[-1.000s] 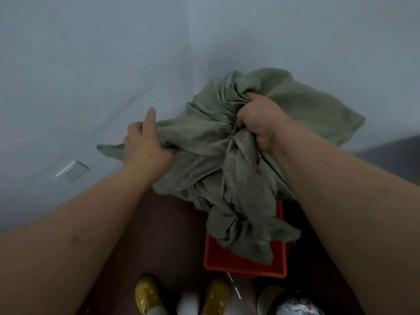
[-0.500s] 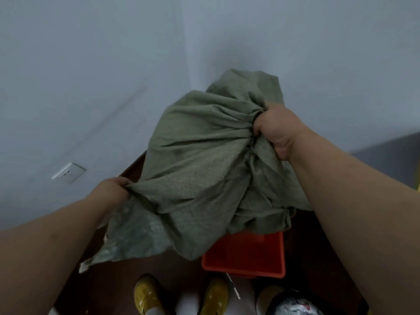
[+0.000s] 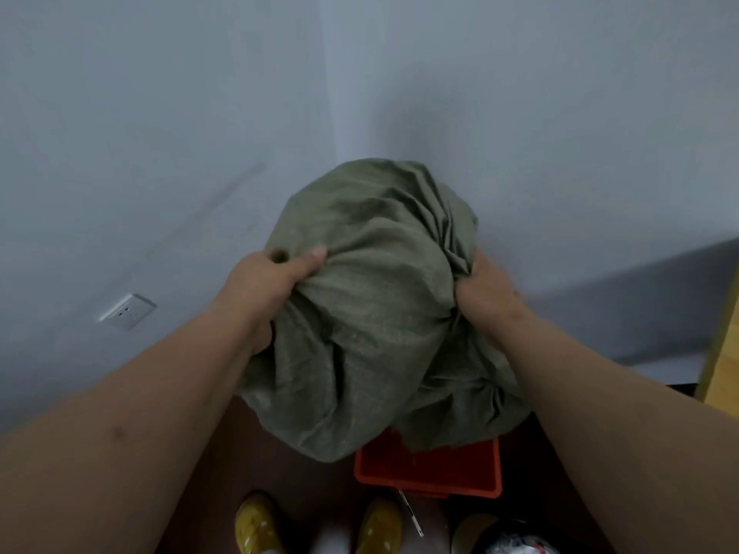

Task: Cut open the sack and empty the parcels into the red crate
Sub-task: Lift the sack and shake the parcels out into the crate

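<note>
Wall (image 3: 160, 113): pale grey, two faces meeting at a corner behind the sack; fills the upper frame.

Floor (image 3: 288, 473): dark brown, seen at the bottom between the forearms.

Sack (image 3: 372, 313): olive-green woven cloth, bunched into a rounded, creased bundle. Held up in mid-air in front of the wall corner, between both hands. Lower folds hang down over the far part of the crate and hide it. Whether the cloth touches the crate cannot be told. Opening not visible; contents not visible.

Crate (image 3: 432, 469): red plastic, rectangular, on the floor directly below the sack, just beyond the shoes. Near rim and part of the inside showing; no parcels seen in the part that shows.

Left hand (image 3: 264, 289): closed on a fold at the sack's left side, thumb laid flat across the cloth on top, fingers curled under and hidden.

Right hand (image 3: 486, 291): clenched on gathered cloth at the sack's right side, fingers buried in the folds.

Shoes (image 3: 256, 525): yellow, a pair, toes pointing toward the crate, at the bottom edge.

Socket (image 3: 128, 311): white plate, low on the left wall.

Blade (image 3: 410, 513): thin, pale metal strip on the floor, just beside the crate's near rim; kind of tool cannot be told.
</note>
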Demonstrator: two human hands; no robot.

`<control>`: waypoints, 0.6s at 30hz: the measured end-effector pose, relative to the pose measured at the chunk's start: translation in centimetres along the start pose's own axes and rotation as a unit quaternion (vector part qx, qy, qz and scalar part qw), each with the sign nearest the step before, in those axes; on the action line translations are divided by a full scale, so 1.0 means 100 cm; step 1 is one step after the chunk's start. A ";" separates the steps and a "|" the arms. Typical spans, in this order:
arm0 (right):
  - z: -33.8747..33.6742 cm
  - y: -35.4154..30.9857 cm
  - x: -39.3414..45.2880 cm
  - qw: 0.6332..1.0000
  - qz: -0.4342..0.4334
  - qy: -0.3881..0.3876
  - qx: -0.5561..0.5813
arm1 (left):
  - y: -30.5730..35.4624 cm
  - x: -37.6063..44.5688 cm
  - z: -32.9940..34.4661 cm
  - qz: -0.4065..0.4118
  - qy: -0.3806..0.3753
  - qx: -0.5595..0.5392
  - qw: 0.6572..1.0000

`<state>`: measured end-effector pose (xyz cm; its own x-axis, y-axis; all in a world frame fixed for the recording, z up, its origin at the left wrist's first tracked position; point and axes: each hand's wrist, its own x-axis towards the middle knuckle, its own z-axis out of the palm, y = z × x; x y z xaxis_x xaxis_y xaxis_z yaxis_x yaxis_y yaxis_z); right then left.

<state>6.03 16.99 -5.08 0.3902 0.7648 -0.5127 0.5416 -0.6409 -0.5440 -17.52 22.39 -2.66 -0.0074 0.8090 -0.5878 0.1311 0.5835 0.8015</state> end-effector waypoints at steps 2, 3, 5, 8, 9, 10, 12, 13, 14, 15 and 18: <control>0.010 0.038 0.027 0.999 0.013 -0.030 -0.032 | -0.001 -0.002 0.004 -0.027 0.015 0.054 0.998; 0.017 0.057 0.043 0.997 0.027 -0.047 -0.047 | -0.004 0.000 0.006 -0.032 0.030 0.063 0.997; 0.012 0.063 0.044 0.994 0.075 -0.063 -0.055 | -0.009 -0.001 0.014 -0.017 0.027 0.033 0.999; -0.016 0.023 0.004 0.991 0.130 -0.007 -0.030 | -0.013 -0.013 0.036 0.025 -0.036 0.020 0.999; -0.020 0.019 0.004 0.991 0.134 0.028 -0.005 | -0.013 -0.018 0.044 0.046 -0.058 0.030 0.997; -0.024 0.014 0.003 0.990 0.129 0.058 0.029 | -0.012 -0.025 0.052 0.068 -0.080 0.044 0.994; -0.026 0.006 0.008 0.990 0.084 0.084 0.081 | -0.008 -0.037 0.063 0.113 -0.124 0.092 0.981; -0.027 0.003 0.012 0.990 0.056 0.083 0.098 | -0.007 -0.041 0.066 0.134 -0.146 0.124 0.972; -0.026 -0.001 0.013 0.989 0.051 0.075 0.119 | -0.005 -0.046 0.069 0.150 -0.167 0.145 0.964; -0.025 -0.003 0.017 0.989 0.047 0.069 0.126 | -0.004 -0.050 0.071 0.158 -0.184 0.148 0.959; -0.013 0.007 0.023 0.994 0.094 -0.008 0.053 | -0.004 -0.062 0.077 0.140 -0.203 0.115 0.962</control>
<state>8.31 18.35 -5.77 0.4644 0.6295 -0.6230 0.3773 -0.7770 -0.5039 -9.87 16.59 -0.17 0.4420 0.8107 -0.3838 0.2881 0.2769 0.9167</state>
